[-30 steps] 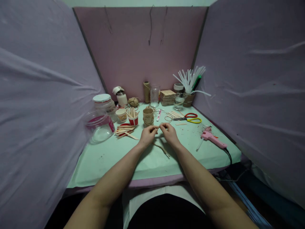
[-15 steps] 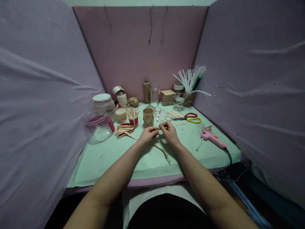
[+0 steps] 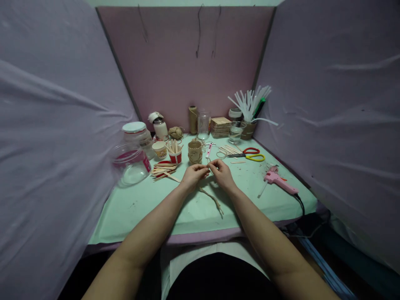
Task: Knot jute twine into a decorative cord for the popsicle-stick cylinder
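Nearest the person, the braided twine (image 3: 213,198) lies on the bench (image 3: 140,208), its long axis slanting away toward the hands; left hand (image 3: 193,177) and right hand (image 3: 223,175) each close a pinching grip on its far end, fingertips almost meeting.

Head view: dim indoor light, wide-angle.
Soft light from above, brightest on my mint bench (image 3: 146,208), fading to near-black at my lap. Faint shadows lie under my left hand (image 3: 193,175) and right hand (image 3: 223,173). The twine (image 3: 213,198) I pinch is thin and slightly soft. Side cloth walls (image 3: 46,125) bow and my forearms (image 3: 150,233) stretch toward the frame edges.
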### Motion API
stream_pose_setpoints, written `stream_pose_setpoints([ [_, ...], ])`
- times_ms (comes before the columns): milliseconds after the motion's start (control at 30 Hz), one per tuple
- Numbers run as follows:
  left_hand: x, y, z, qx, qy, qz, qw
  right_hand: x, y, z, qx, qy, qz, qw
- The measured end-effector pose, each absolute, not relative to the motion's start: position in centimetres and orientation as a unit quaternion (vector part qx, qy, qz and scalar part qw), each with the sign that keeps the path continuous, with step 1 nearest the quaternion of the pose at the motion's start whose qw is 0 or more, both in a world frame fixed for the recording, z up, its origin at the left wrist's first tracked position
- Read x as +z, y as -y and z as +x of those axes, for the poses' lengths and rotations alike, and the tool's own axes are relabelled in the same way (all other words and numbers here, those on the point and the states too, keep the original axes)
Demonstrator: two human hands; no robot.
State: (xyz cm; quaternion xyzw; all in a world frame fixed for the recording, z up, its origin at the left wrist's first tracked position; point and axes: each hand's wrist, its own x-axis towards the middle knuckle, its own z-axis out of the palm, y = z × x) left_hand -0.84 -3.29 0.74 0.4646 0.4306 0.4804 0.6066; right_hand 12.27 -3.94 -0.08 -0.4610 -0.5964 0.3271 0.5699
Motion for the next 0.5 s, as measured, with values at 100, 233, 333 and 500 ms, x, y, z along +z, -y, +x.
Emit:
stream_pose_setpoints([
  [100, 0.73, 3.31, -0.87, 0.485, -0.434, 0.47, 0.596, -0.2, 3.93, 12.26, 0.307, 0.614, -0.469, 0.556],
  [233, 0.93, 3.45, -0.89, 0.491, -0.436, 0.472, 0.588, -0.21, 3.9, 12.25, 0.301, 0.62, -0.471, 0.551],
  [333, 0.98, 3.49, -0.92, 0.485, -0.444, 0.459, 0.598, -0.13, 3.92, 12.25, 0.311, 0.617, -0.463, 0.555],
  [500, 0.75, 3.42, -0.93, 0.483, -0.449, 0.457, 0.597, -0.06, 4.11, 12.17, 0.297, 0.614, -0.468, 0.562],
])
